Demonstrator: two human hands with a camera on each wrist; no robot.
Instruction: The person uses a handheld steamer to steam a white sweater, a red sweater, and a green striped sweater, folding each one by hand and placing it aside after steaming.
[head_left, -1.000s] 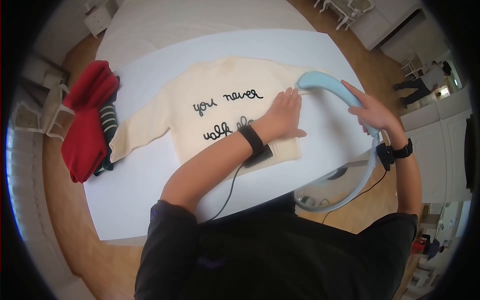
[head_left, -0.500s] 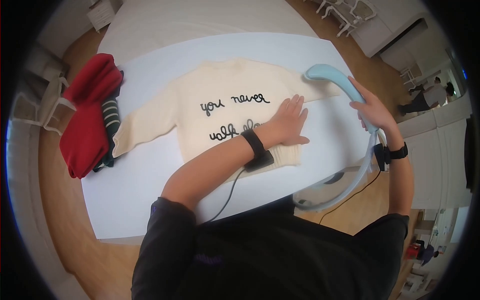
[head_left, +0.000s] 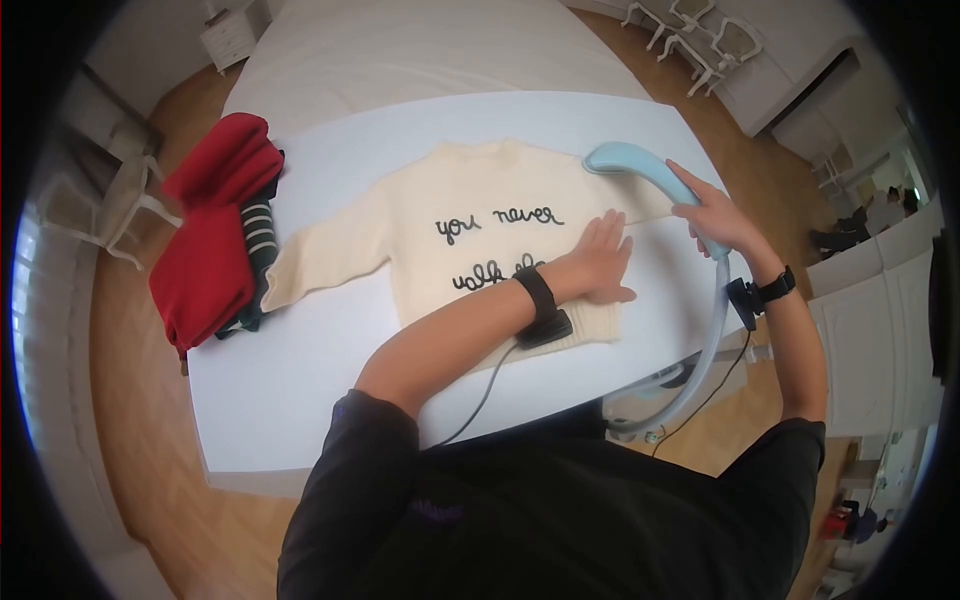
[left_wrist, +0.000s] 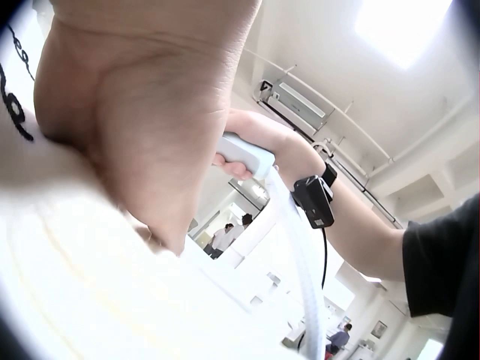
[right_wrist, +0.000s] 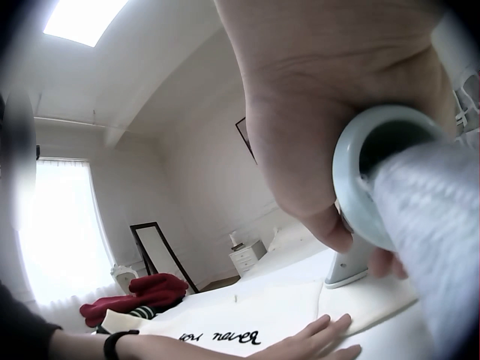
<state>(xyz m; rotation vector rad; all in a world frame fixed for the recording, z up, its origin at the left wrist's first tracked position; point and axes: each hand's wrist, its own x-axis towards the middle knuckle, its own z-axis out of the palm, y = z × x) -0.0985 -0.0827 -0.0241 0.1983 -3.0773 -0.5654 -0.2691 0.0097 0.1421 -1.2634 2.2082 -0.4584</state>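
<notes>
A cream sweater (head_left: pixel 420 220) with black script lettering lies spread on the white board. My left hand (head_left: pixel 600 262) rests flat on its right side, fingers extended, beside the lettering. My right hand (head_left: pixel 722 218) grips the handle of a light blue steamer (head_left: pixel 655 168), whose head lies over the sweater's right shoulder and upper sleeve. In the right wrist view, fingers of my right hand (right_wrist: pixel 330 150) curl round the handle above a pale hose (right_wrist: pixel 442 217). The left wrist view shows my left palm (left_wrist: pixel 142 112) close up, pressed on the fabric.
Folded red garments (head_left: pixel 205 270) and a green striped one (head_left: pixel 260 240) lie at the board's left edge. The steamer's hose (head_left: pixel 705 370) hangs past the near right edge of the white board (head_left: pixel 290 420). White chairs and distant people are in the background.
The steamer head has shifted left, from over the right sleeve towards the shoulder. My left hand stays flat on the sweater. The head view has shifted a little.
</notes>
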